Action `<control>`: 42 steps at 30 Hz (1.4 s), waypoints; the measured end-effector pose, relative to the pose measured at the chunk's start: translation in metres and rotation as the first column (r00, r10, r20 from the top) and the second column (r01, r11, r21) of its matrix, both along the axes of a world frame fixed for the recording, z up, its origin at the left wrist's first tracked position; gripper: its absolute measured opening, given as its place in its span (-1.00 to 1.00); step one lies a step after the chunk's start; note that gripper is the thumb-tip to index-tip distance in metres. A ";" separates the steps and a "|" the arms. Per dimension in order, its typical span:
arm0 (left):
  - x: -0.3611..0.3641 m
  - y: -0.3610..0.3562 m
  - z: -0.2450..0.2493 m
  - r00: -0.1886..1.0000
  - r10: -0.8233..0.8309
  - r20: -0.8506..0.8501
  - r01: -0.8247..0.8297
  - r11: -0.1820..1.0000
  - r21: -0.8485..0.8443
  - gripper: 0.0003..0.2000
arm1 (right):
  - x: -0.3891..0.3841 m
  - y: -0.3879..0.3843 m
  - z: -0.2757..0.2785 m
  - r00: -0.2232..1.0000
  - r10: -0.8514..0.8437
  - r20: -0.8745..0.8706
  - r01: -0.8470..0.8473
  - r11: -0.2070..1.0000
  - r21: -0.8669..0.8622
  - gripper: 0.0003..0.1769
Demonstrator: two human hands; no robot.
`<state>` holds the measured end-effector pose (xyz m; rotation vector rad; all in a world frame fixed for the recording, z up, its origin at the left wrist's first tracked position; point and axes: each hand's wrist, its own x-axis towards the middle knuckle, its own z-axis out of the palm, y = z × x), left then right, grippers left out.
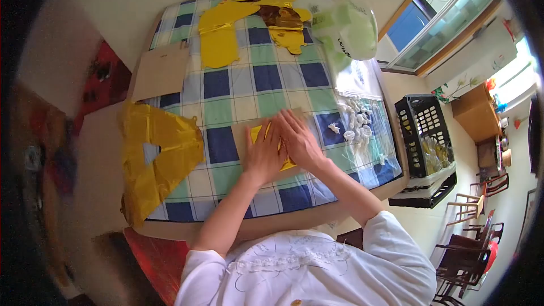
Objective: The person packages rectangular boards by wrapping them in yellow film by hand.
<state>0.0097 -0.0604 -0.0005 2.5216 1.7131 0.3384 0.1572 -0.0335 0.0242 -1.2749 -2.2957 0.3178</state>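
My left hand (pixel 264 153) lies flat with its fingers spread on a shiny yellow foil piece (pixel 288 165). Beside it, my right hand (pixel 298 140) rests with fingers stretched out, its fingertips touching or nearly touching those of my left hand. Both hands cover much of the foil. Under the foil is a tan cardboard sheet (pixel 242 139), lying on the checked tablecloth (pixel 224 110). To the right of my hands are several small white knotted bundles (pixel 358 130).
Yellow foil shapes (pixel 220 45) lie at the back, and a large yellow one (pixel 164 161) at the left. A cardboard sheet (pixel 160 72) lies back left. A green-white plastic bag (pixel 348 28) stands back right. Black crates (pixel 422 133) stand beyond the right edge.
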 end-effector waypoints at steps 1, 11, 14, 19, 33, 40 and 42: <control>-0.001 0.001 -0.002 1.000 -0.005 -0.028 0.005 1.000 0.006 -0.32 | -0.005 -0.001 0.001 0.994 0.040 -0.105 -0.045 0.998 -0.043 -0.42; -0.039 -0.023 0.005 0.987 0.046 0.152 -0.039 0.998 -0.046 -0.43 | -0.008 -0.001 -0.011 0.995 0.038 0.093 -0.040 0.999 0.019 -0.45; -0.038 -0.025 0.011 0.983 0.063 0.171 -0.063 0.998 -0.004 -0.45 | -0.019 -0.001 0.000 0.987 -0.010 0.158 0.013 1.000 -0.017 -0.44; -0.069 -0.029 0.015 0.834 0.319 0.451 -0.363 0.932 0.013 -0.70 | -0.024 -0.004 -0.007 0.987 -0.036 0.156 0.031 0.999 0.035 -0.43; -0.052 -0.037 0.044 0.603 0.580 0.548 -0.215 0.780 -0.588 -0.81 | -0.021 -0.005 -0.007 0.992 -0.030 0.123 0.021 0.997 0.070 -0.41; -0.048 -0.034 0.042 0.571 0.640 0.514 -0.271 0.738 -0.619 -0.76 | -0.022 -0.005 -0.008 0.993 -0.042 0.111 0.033 0.996 0.084 -0.37; -0.048 -0.035 0.048 0.589 0.657 0.471 -0.302 0.719 -0.626 -0.76 | -0.021 -0.005 -0.009 0.993 -0.046 0.106 0.038 0.997 0.072 -0.36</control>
